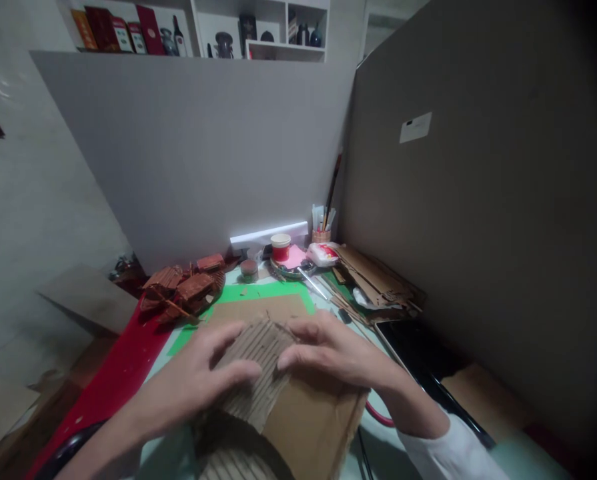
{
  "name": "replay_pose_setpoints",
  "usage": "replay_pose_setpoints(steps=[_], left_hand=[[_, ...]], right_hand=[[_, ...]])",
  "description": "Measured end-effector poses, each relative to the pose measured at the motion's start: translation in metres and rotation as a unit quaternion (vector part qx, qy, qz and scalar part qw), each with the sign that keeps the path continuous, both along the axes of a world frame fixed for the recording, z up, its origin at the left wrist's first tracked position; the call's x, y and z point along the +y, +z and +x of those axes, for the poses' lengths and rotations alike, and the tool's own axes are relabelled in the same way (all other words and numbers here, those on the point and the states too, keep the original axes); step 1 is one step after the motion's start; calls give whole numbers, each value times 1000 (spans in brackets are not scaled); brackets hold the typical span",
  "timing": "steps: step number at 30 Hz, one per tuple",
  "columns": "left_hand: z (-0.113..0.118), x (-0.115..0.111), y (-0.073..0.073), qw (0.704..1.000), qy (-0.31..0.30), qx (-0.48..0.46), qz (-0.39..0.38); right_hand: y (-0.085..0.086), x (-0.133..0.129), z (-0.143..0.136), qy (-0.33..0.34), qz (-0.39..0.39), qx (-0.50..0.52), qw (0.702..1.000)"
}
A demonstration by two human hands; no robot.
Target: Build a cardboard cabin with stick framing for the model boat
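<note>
A piece of brown cardboard (305, 420) is held up in front of me, its outer layer partly peeled so the ridged corrugation (261, 360) shows. My left hand (201, 373) grips it from the left, thumb lying across the ridges and fingers at the upper edge. On the other side my right hand (325, 347) holds the upper right edge, its thumb pressed on the ridged face. A dark curved shadow falls across the lower ridges. Under and behind lies a flat cardboard sheet (258, 305) on a bright green mat (241, 291).
Reddish-brown painted pieces (191, 290) are heaped at the left, by a red cloth (121, 373). Behind stand a red-and-white tub (280, 248) and a brush holder (321, 235). Stacked cardboard (378, 277) lies right. Grey panels (218, 147) rise at the back and right.
</note>
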State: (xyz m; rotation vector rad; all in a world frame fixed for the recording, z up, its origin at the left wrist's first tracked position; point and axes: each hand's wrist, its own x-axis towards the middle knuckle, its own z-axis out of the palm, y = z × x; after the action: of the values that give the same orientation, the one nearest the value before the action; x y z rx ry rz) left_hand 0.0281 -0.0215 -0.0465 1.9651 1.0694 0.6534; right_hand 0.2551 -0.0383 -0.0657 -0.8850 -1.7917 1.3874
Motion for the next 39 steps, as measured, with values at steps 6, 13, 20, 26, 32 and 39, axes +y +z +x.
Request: replay_pose_setpoints(steps=[6, 13, 20, 26, 32, 39], left_hand=[[8, 2, -3, 999, 21, -42, -17], [3, 6, -11, 974, 175, -141, 34], [5, 0, -11, 935, 285, -198, 72], [8, -4, -11, 926, 289, -236, 64], [12, 2, -18, 902, 286, -321, 43], [17, -6, -21, 867, 295, -401, 3]], right_hand=[[-3, 8, 3, -54, -23, 51, 997], [-9, 20, 13, -104, -105, 234, 961], [-29, 5, -29, -120, -98, 246, 957], [-39, 8, -39, -182, -100, 236, 949], [-32, 7, -36, -176, -98, 267, 942], [-42, -1, -47, -203, -97, 278, 934]])
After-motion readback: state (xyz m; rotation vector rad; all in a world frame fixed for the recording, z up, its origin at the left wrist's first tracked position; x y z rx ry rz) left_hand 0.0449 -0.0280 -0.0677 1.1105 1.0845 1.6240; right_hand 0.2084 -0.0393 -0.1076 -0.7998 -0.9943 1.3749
